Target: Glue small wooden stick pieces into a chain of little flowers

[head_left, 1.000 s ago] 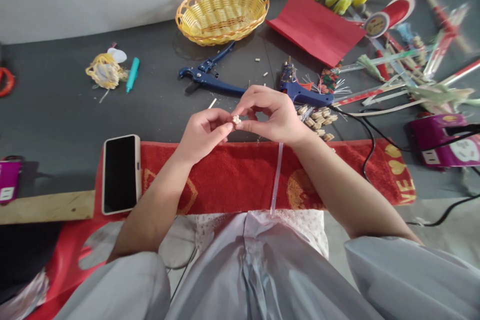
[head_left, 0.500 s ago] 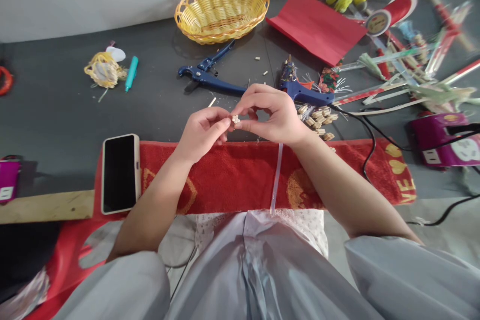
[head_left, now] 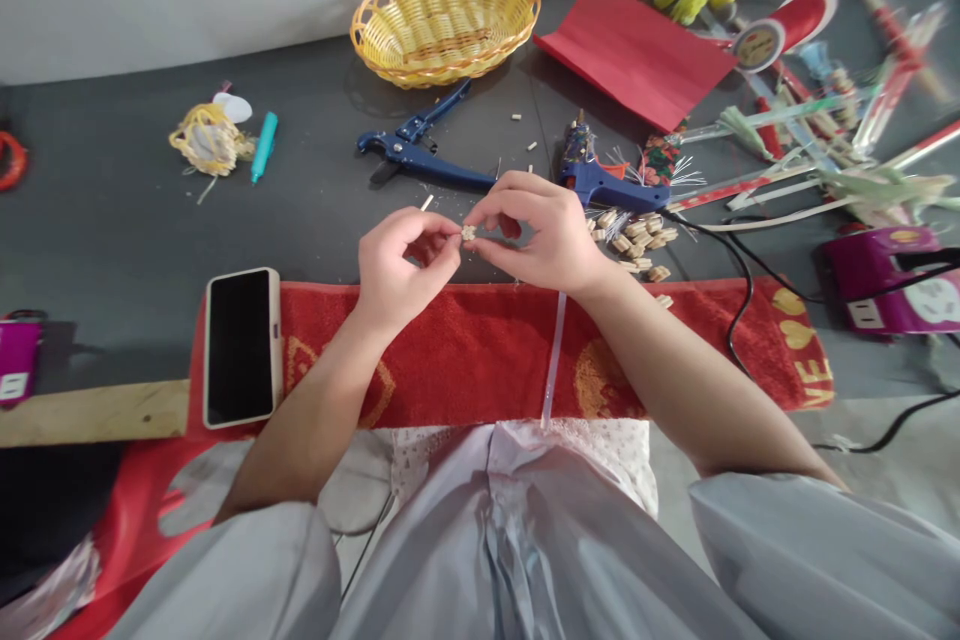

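Between the fingertips of both hands is a small bundle of short pale sticks [head_left: 469,233], its cut ends facing up. My left hand [head_left: 405,265] pinches it from the left with thumb and fingers. From the right, my right hand [head_left: 544,230] pinches the same bundle, thumb below and forefinger above. Similar small stick bundles [head_left: 637,240] lie in a pile just beyond my right wrist. A blue glue gun [head_left: 607,185] rests behind my right hand, and a blue hand cutter [head_left: 420,152] lies behind both hands.
A yellow wicker basket [head_left: 450,30] and red sheet [head_left: 637,55] stand at the back. Right are a red ribbon spool [head_left: 787,28], craft strips and a purple power socket [head_left: 892,280] with black cables. A phone [head_left: 241,348] lies on the red towel [head_left: 465,350]. A teal pen [head_left: 264,148] lies left.
The fingers have shifted slightly around the bundle, and it is turned a little. My left thumb has drawn back and straightened. Everything else stays in place.
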Tool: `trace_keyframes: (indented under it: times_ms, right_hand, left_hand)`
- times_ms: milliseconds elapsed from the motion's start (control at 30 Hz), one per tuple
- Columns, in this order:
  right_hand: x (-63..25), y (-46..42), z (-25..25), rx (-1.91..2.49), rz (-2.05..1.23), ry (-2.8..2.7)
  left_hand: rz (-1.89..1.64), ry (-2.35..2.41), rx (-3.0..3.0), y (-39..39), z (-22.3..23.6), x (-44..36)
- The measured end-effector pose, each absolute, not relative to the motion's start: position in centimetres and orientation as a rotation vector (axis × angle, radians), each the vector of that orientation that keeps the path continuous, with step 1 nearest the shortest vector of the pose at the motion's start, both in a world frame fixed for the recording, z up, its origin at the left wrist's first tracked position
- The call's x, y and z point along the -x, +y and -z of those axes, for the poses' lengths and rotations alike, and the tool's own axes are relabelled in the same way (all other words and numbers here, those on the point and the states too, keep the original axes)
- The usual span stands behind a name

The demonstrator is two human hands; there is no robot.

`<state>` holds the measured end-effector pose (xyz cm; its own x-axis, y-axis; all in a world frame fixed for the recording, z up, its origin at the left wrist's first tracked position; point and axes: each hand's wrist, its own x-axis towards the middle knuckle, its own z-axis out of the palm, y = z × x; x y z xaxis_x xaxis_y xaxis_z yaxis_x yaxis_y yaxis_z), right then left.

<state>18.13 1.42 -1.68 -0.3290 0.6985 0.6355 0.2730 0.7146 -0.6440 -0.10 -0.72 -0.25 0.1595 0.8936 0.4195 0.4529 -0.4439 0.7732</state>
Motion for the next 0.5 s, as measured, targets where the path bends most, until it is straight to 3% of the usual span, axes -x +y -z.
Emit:
trace_keyframes:
  times_ms: [500]
  right_hand:
    - [-18.08,1.27,1.78,0.804,-0.485,-1.959]
  left_hand:
    - [-1.188,1.303,-2.079,-0.68,0.33,0.27]
